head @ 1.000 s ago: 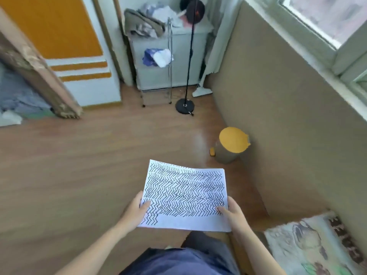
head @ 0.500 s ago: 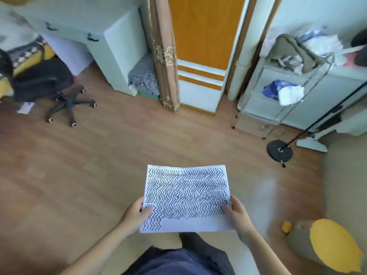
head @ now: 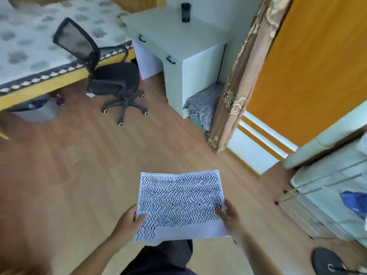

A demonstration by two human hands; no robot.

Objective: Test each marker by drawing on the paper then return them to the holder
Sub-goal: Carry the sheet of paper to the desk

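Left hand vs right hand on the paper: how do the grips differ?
The left hand holds the paper at its left edge, the right hand at its right edge. The left hand's thumb lies over the zigzag marks low on the sheet; the right hand's thumb sits higher, beside the last marks on that edge. Both pinch the sheet with the thumb on top and hold it in the air above the wooden floor.

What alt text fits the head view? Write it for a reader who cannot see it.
Both hands, left and right, hold a sheet of paper covered in rows of dark zigzag marks above a wooden floor. Ahead are a black office chair and a pale desk bearing a dark holder.
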